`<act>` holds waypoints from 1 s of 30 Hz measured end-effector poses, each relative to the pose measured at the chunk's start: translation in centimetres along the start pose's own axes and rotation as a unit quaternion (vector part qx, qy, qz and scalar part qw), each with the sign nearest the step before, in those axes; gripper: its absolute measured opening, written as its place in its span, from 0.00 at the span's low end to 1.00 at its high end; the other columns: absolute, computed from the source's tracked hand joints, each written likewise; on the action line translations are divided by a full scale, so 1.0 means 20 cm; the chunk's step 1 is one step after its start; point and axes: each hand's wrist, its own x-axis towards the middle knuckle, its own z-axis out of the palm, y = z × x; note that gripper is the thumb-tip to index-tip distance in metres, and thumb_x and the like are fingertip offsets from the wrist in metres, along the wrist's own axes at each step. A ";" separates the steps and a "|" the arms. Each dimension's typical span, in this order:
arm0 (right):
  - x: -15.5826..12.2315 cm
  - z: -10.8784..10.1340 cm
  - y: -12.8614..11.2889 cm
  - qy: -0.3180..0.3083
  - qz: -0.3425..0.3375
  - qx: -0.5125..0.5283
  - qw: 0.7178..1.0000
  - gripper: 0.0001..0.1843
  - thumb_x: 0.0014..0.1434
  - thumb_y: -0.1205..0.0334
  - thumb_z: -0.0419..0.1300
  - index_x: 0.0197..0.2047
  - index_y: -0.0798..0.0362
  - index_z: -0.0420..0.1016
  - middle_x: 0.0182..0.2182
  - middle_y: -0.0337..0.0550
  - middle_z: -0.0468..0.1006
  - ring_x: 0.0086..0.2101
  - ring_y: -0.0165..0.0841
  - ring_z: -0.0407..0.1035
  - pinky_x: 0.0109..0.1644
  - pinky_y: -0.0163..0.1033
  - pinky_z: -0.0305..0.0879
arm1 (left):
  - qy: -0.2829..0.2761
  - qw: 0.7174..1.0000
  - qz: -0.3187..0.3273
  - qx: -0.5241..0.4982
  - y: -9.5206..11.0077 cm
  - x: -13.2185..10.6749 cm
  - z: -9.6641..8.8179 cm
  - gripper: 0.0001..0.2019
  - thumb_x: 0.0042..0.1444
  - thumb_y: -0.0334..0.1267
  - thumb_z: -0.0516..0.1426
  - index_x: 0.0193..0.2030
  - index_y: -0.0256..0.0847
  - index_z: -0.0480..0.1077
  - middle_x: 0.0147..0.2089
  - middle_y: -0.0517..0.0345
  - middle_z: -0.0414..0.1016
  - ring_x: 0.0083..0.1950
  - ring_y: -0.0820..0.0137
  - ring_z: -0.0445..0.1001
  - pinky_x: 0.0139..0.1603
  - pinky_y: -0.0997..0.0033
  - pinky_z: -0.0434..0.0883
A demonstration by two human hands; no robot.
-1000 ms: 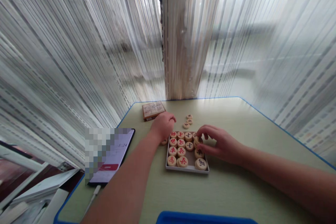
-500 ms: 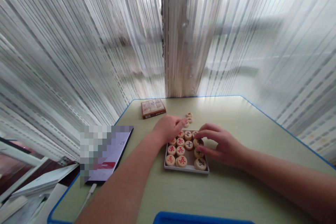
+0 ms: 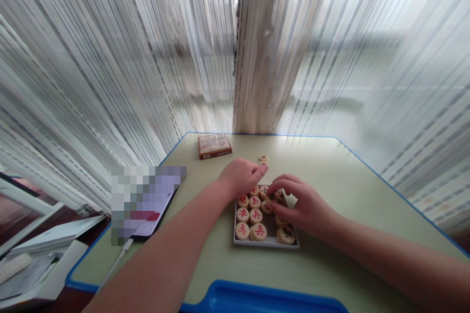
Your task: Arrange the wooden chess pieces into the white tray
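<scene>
A shallow white box tray [image 3: 267,243] holds round wooden Chinese chess pieces, red-marked ones on the left and black-marked ones on the right. My right hand [image 3: 304,200] is over the tray's right side, thumb and forefinger closed on a Chinese chess piece [image 3: 270,198] above the others. Beyond the tray's far edge, my left hand [image 3: 242,176] has its fingers pressed together; what they may hold is hidden. Just past its fingertips lie two loose chess pieces [image 3: 263,158] on the table. Part of the tray's far left corner is hidden by the left hand.
A brown printed box [image 3: 215,145] lies at the back left of the green table [image 3: 352,181]. To the left is a tablet [image 3: 161,215] with a white cable [image 3: 116,261]. A blue tray edge [image 3: 271,296] is at the front. Sheer curtains [image 3: 198,58] hang behind.
My right hand has moved left over the tray, now with a chess piece in its pinch. My left fingers have moved slightly right, covering one of the loose pieces. The view has shifted slightly.
</scene>
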 end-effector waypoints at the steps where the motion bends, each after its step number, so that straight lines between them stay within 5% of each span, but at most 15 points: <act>1: 0.00 0.00 0.00 -0.002 0.003 0.001 1.000 0.05 0.51 0.62 0.62 0.34 0.52 0.74 0.33 0.44 0.75 0.36 0.34 0.69 0.41 0.40 0.68 | -0.001 1.000 0.003 0.003 0.00 0.00 0.00 0.30 0.62 0.52 0.40 0.26 0.36 0.74 0.23 0.52 0.74 0.26 0.71 0.67 0.27 0.71 0.54; 30: 0.01 0.03 0.03 -0.059 -0.019 -0.010 0.998 0.06 0.52 0.61 0.63 0.35 0.50 0.77 0.35 0.44 0.77 0.38 0.35 0.67 0.46 0.43 0.66 | 0.003 1.000 0.010 0.019 0.01 -0.01 -0.02 0.29 0.61 0.53 0.43 0.22 0.37 0.73 0.21 0.54 0.71 0.23 0.73 0.60 0.26 0.69 0.48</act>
